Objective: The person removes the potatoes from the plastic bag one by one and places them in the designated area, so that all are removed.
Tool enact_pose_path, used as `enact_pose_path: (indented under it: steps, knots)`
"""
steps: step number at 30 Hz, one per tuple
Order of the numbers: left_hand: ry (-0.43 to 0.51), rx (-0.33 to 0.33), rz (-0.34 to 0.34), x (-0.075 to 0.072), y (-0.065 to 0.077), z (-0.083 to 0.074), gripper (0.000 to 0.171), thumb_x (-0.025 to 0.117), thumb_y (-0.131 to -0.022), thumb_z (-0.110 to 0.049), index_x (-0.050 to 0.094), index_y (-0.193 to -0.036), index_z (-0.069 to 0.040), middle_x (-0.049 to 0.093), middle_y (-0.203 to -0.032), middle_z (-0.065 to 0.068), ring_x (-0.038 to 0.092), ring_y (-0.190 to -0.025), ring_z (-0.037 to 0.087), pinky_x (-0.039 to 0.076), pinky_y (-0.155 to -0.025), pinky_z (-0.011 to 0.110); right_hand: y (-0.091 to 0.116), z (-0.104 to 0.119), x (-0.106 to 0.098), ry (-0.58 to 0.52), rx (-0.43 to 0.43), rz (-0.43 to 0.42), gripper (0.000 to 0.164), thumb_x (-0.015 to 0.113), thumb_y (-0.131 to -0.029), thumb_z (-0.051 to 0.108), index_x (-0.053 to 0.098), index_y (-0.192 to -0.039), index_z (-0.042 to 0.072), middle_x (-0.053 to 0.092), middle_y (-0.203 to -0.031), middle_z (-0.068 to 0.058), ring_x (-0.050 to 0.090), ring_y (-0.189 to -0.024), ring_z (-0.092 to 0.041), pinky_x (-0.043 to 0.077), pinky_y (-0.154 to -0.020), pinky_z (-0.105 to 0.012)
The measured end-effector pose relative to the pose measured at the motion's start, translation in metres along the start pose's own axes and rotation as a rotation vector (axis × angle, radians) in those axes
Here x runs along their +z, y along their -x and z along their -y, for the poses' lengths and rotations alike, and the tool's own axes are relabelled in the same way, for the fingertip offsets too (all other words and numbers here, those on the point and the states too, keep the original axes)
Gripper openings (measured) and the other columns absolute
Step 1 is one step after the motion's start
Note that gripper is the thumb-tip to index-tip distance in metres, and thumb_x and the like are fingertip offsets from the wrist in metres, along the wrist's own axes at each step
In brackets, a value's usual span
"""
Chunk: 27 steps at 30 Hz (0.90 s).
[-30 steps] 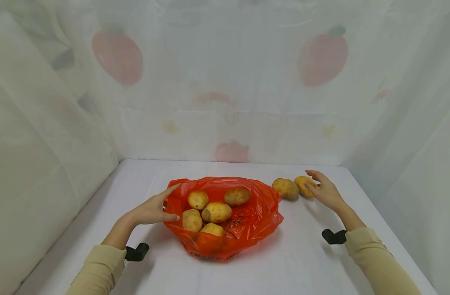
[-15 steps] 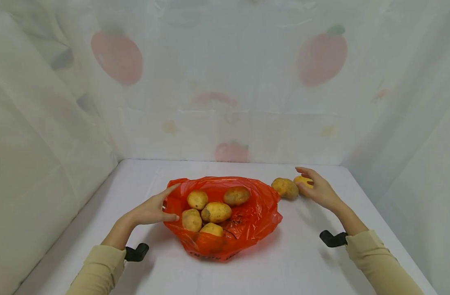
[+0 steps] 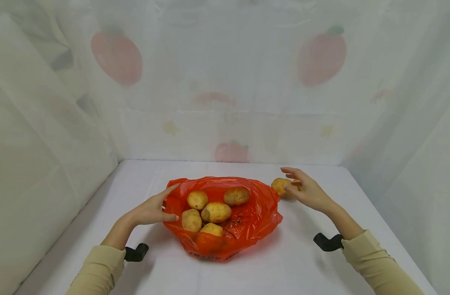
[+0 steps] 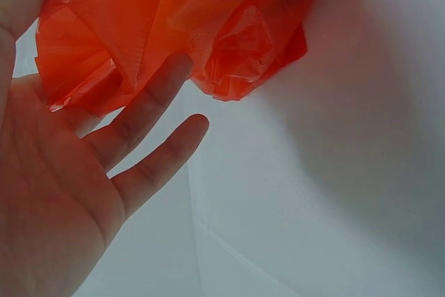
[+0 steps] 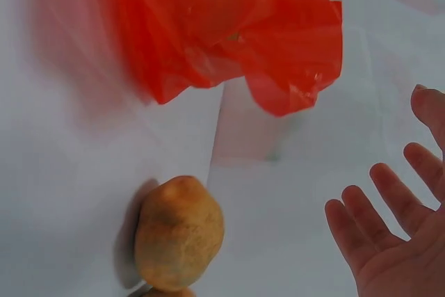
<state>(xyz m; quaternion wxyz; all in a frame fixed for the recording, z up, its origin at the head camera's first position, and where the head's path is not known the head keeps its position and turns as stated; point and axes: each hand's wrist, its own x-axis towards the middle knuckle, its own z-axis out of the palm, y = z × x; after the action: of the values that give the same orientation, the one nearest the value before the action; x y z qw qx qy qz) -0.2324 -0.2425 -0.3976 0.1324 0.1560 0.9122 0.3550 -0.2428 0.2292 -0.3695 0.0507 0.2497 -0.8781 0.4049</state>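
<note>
A red plastic bag (image 3: 259,217) lies with its mouth spread on the white table, holding several potatoes (image 3: 216,212). My left hand (image 3: 152,209) is at the bag's left rim, thumb and index finger apart against the plastic. In the left wrist view its other fingers (image 4: 156,165) stretch out straight beside the red film. To the right of the bag, my right hand (image 3: 307,192) hovers with spread, relaxed fingers and holds nothing. It partly covers a potato (image 3: 277,185) on the table in the head view. That loose potato (image 5: 179,231) shows whole in the right wrist view.
A second loose potato (image 3: 299,187) sits behind my right hand, mostly hidden. White curtains with faded fruit prints (image 3: 230,152) enclose the table at the back and both sides. A black wrist mount (image 3: 327,241) juts from the right sleeve.
My right hand has moved left, from over the farther loose potato to in front of the one nearer the bag. The left hand and the bag have stayed in place.
</note>
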Motion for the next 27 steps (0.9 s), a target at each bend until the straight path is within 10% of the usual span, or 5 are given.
enact_pose_path:
  steps: [27]
  knots:
    - [0.026,0.041,0.013,0.000,0.003,0.003,0.091,0.075,-0.075,-0.028,0.018,-0.147,-0.023,0.042,-0.136,0.012,0.050,-0.110,0.028,0.051,-0.083,0.041,-0.007,0.050,0.037,-0.059,-0.131,0.189,0.052,0.064,-0.086,0.015,0.044,-0.133,0.006,0.053,-0.128,-0.007,0.058,-0.107,-0.028,0.053,-0.081,-0.035]
